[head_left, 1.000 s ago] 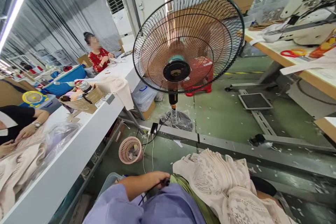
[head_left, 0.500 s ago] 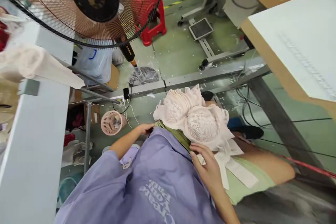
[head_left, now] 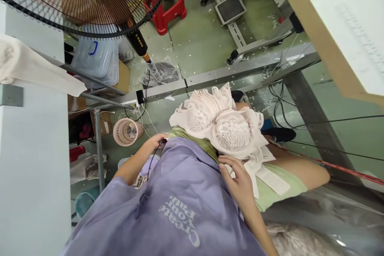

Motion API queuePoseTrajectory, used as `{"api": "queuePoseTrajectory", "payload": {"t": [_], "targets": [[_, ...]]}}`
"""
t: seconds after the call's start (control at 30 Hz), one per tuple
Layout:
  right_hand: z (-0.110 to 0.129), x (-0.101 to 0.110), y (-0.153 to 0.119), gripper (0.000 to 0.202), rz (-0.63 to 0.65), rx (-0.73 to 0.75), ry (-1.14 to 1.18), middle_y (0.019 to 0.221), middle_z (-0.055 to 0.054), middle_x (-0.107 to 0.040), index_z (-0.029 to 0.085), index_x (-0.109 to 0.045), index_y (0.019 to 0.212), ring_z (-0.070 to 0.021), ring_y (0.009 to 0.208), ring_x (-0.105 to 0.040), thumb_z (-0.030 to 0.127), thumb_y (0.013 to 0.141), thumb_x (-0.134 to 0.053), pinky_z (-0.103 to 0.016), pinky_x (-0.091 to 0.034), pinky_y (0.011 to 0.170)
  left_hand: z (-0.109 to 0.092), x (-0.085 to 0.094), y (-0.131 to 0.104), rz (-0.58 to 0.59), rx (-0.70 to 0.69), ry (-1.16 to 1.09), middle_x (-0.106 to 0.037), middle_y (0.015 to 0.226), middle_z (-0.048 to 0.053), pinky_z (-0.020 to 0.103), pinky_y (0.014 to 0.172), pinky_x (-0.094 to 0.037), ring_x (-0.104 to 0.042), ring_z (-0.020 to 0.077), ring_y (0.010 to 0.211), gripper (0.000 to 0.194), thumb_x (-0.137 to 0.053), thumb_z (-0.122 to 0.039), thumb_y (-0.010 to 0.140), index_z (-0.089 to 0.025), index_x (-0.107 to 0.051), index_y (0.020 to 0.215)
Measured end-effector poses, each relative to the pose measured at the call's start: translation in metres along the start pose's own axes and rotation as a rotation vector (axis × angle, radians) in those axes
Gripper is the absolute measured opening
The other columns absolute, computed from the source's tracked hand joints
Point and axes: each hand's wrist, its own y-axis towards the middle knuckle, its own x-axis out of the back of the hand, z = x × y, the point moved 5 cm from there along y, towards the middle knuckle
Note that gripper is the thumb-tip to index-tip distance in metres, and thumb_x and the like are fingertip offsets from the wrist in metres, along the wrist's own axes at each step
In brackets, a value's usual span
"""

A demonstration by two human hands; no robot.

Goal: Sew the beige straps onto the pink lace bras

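Observation:
A stack of pale pink lace bras (head_left: pixel 232 132) lies across my lap, cups facing up, with loose straps and bands hanging toward the green shorts (head_left: pixel 276 188). My right hand (head_left: pixel 238 178) rests at the stack's near edge, fingers stretched and slightly apart, touching the fabric by my waist without gripping it. At the other side of my waist, my left hand (head_left: pixel 157 141) is closed beside the olive waistband (head_left: pixel 180 133). A small dark thing shows at its fingers, partly hidden, and a thin black cord (head_left: pixel 153 160) runs down from there.
A standing fan (head_left: pixel 139 42) looms at upper left, above a grey table (head_left: pixel 33 168) with a fabric roll (head_left: pixel 33 64). A pink basket (head_left: pixel 126 132) stands on the floor. White tabletops (head_left: pixel 354 20) jut in at right. Cables (head_left: pixel 280 108) and a metal crossbar (head_left: pixel 210 78) lie ahead.
The view has shifted, so the fan sits higher and farther left. A black cord now shows below my left hand. My right hand stays at the bra stack's edge.

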Motion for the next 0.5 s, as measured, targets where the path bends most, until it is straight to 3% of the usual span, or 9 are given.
{"api": "queuePoseTrajectory", "payload": {"t": [0.17, 0.33, 0.43, 0.5], "targets": [[-0.001, -0.003, -0.004, 0.018, 0.025, -0.008, -0.014, 0.112, -0.008, -0.069, 0.026, -0.069, 0.103, -0.0245, 0.110, -0.064, 0.036, 0.096, -0.057, -0.044, -0.049, 0.098, 0.022, 0.052, -0.059, 0.046, -0.053, 0.053, -0.066, 0.088, 0.003, 0.022, 0.056, -0.052, -0.061, 0.0104, 0.067, 0.024, -0.068, -0.031, 0.092, -0.012, -0.063, 0.107], [0.003, -0.011, -0.005, 0.018, 0.096, 0.011, 0.044, 0.111, -0.008, -0.069, 0.025, -0.068, 0.101, -0.0236, 0.109, -0.064, 0.037, 0.096, -0.057, -0.043, -0.050, 0.098, 0.025, 0.094, -0.134, 0.060, -0.178, 0.122, -0.067, 0.075, 0.003, 0.019, 0.047, -0.042, -0.061, 0.0137, 0.063, 0.058, -0.092, -0.021, 0.050, -0.010, -0.067, 0.101], [0.011, -0.021, -0.002, 0.020, 0.158, -0.036, 0.142, 0.112, -0.009, -0.070, 0.025, -0.069, 0.100, -0.0248, 0.110, -0.065, 0.041, 0.094, -0.058, -0.043, -0.053, 0.097, 0.007, 0.080, -0.169, 0.039, -0.295, 0.186, -0.069, 0.083, 0.003, 0.021, 0.057, -0.047, -0.062, 0.0156, 0.071, 0.060, -0.091, -0.027, 0.048, -0.014, -0.067, 0.102], [0.023, -0.032, -0.002, 0.026, 0.215, -0.092, 0.265, 0.118, -0.010, -0.069, 0.026, -0.068, 0.109, -0.0260, 0.112, -0.066, 0.044, 0.092, -0.061, -0.045, -0.054, 0.099, -0.012, 0.045, -0.185, 0.073, -0.371, 0.261, -0.070, 0.093, 0.003, 0.024, 0.069, -0.050, -0.063, 0.0192, 0.083, 0.063, -0.089, -0.032, 0.050, -0.017, -0.067, 0.107]]}}
